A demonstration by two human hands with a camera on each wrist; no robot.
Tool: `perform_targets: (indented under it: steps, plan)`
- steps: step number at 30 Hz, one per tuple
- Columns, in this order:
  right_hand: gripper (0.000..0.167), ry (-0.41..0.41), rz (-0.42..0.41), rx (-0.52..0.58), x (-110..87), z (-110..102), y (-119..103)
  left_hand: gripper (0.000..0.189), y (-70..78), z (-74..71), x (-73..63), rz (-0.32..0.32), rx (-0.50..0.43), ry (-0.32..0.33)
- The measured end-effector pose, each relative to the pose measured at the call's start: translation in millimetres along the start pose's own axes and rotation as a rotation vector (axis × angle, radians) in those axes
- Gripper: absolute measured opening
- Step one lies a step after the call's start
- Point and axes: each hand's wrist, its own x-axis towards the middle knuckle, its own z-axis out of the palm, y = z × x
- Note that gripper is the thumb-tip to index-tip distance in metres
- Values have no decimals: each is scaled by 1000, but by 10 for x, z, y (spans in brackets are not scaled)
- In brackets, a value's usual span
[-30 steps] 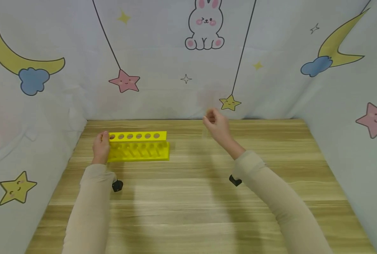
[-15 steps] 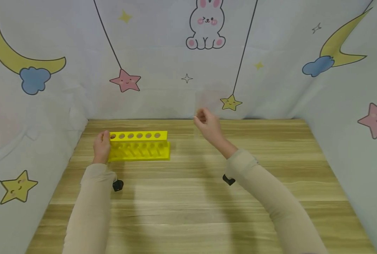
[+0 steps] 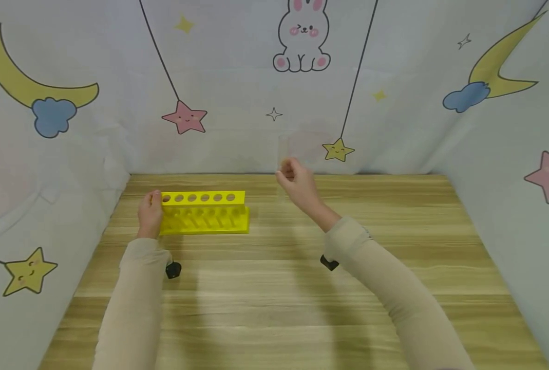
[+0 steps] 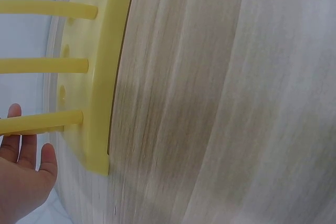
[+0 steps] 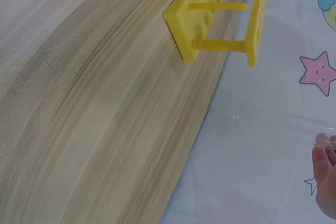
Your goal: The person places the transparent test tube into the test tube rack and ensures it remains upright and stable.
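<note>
A yellow test tube rack (image 3: 205, 226) stands on the table, with a row of round holes in its top bar and slanted pegs below. My left hand (image 3: 150, 215) grips the rack's left end; in the left wrist view the fingers of my left hand (image 4: 26, 177) curl at the end post. To the right of the rack and above the table, my right hand (image 3: 300, 187) pinches a clear test tube (image 5: 278, 120) between thumb and fingers. The tube is upright and barely visible against the pale cloth. In the right wrist view its rounded end points toward the rack's side.
The wooden table (image 3: 265, 298) reaches back to a white cloth backdrop (image 3: 237, 144) printed with stars, moons and a rabbit. Cloth walls also stand on the left and right. A small black wrist camera (image 3: 173, 270) hangs below the left cuff, and another black camera (image 3: 329, 262) below the right.
My right hand has moved left with the test tube, closer to the rack, slowing in the last half second. The left hand and the rack stay in place.
</note>
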Motion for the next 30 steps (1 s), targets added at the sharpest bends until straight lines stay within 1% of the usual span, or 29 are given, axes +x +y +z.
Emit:
perform_targets:
  steps: [4,9,12,15,21,26,30]
  plan:
    - [16,-29,-12,4,9,46,-47,59,-5,-15,-5,-5,4,-18]
    - [14,-48,-19,2,44,117,-138,58,-5,-14,-9,-5,-1,-13]
    - [14,-57,-17,0,68,156,-186,62,-3,-9,-11,-15,-3,-17]
    - [14,-59,-20,-11,86,187,-211,62,-1,-3,-12,-23,-5,-16]
    - [16,-59,-27,-18,104,233,-213,59,6,6,-8,-18,-5,9]
    - [18,-50,-51,-34,122,270,-220,60,13,0,-7,-5,4,6]
    - [18,-52,-71,-37,142,304,-237,63,17,-1,-10,-8,8,2]
